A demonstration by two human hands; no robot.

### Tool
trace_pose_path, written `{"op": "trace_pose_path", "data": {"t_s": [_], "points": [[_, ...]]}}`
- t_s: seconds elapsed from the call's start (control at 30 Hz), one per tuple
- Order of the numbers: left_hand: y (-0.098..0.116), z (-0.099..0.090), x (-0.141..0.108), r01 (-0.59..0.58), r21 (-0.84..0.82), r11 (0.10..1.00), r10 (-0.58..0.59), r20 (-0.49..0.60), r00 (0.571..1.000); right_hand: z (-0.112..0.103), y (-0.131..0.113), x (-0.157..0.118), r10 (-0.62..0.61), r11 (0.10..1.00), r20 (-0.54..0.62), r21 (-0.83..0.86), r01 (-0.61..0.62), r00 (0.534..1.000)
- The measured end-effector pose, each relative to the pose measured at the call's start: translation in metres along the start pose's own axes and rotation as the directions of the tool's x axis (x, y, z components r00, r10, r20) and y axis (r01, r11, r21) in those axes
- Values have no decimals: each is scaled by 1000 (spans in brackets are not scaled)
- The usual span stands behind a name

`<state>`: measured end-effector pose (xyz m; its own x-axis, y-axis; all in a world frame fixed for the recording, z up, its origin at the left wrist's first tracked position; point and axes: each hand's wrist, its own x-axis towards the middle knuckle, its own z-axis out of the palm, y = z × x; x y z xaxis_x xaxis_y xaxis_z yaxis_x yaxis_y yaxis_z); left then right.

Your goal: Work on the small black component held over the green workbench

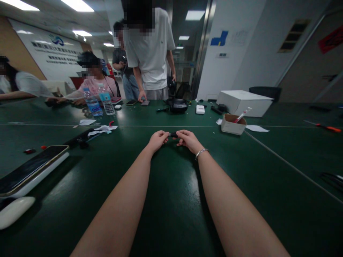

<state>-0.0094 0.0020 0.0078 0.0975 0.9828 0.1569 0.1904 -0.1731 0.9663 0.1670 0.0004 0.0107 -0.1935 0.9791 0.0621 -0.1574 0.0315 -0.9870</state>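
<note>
A small, short black stick-like piece [173,135] is stretched between my two hands, just above the green table. My left hand [158,140] pinches its left end, where a paler, silvery bit shows. Thumb and fingers of my right hand [189,140] are closed on its right end. The fingertips cover both ends, so its exact kind cannot be made out. A silver bracelet [201,153] circles my right wrist. Both forearms reach straight forward over the table [171,200].
To the left lie a phone [34,167] on a white box, a white mouse [16,212] and paper scraps [103,130]. Two water bottles [92,101] stand beyond. On the right are a small open carton [233,125], a white box [245,102] and a screwdriver [328,127]. A person [150,53] stands opposite.
</note>
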Motion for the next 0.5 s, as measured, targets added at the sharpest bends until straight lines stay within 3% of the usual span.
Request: {"op": "trace_pose_path", "data": {"t_s": [0.17, 0.33, 0.5], "points": [[7, -1, -4, -54, -52, 997, 54, -1, 999, 1, -3, -2, 15, 1000, -11, 2, -15, 1000], [10, 2, -4, 40, -99, 994, -43, -27, 999, 3, -4, -3, 18, 999, 9, -27, -17, 1000], [8, 3, -2, 31, -101, 994, -35, -39, 999, 2, -1, -1, 15, 1000, 17, -25, -14, 1000]]}}
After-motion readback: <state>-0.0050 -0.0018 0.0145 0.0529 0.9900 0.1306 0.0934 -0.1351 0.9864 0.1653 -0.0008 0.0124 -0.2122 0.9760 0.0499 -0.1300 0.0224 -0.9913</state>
